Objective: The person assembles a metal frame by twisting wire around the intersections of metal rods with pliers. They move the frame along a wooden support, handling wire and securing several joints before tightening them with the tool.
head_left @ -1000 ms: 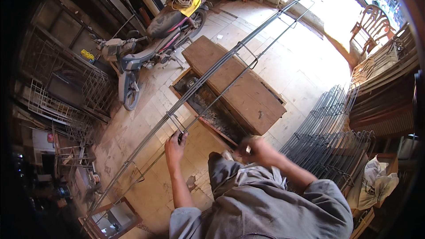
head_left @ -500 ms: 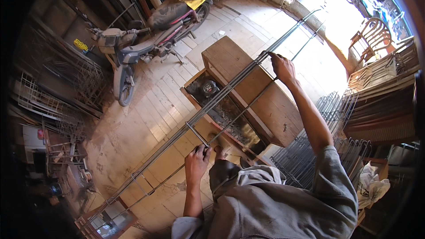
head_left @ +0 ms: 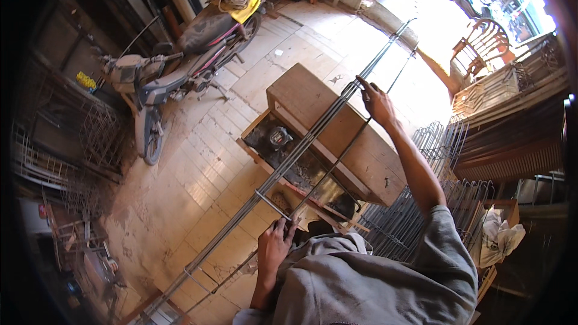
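Observation:
A long steel rebar cage, made of several thin rods with square wire stirrups, stretches diagonally from the lower left to the bright doorway. My left hand is closed at the corner of a stirrup, by the nearer rod. Further along, my right hand has its fingers curled round another stirrup beside the bundled rods. The cage crosses above a wooden bench. In the open tray along the bench's side sits a round dark tape measure, with small metal bits around it.
A dusty motorbike with coiled rope on its seat stands at the far left. Stacked bent wire stirrups lie to my right. Beyond them are a wooden chair and a crumpled white bag. Metal racks and clutter line the left wall.
My view has shifted, so the motorbike and the chair sit further left. Both hands stay on the cage. My left hand appears slightly lower and further right, closer to my body.

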### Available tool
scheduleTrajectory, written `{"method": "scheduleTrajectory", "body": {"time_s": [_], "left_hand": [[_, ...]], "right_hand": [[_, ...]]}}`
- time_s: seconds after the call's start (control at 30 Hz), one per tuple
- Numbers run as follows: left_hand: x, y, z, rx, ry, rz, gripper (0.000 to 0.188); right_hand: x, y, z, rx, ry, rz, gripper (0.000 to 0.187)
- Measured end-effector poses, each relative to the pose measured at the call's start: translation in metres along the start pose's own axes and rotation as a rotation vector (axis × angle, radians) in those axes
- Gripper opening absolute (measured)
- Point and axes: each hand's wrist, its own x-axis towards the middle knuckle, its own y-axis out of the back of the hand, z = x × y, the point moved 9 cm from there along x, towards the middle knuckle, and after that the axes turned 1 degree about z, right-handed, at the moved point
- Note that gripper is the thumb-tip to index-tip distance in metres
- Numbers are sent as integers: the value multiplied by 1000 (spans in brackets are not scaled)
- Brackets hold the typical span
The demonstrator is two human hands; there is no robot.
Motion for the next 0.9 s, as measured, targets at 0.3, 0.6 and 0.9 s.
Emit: {"method": "scheduleTrajectory", "body": {"time_s": [0.3, 0.6, 0.9], "left_hand": [[4, -5, -7, -81, 10, -115, 39], [1, -4, -10, -171, -37, -151, 31], [5, -8, -21, -89, 73, -146, 42]], "right_hand": [[6, 6, -1, -52, -67, -88, 36], [-56, 113, -12, -102, -361, 227, 42], [-199, 56, -154, 508, -265, -266, 38]]}}
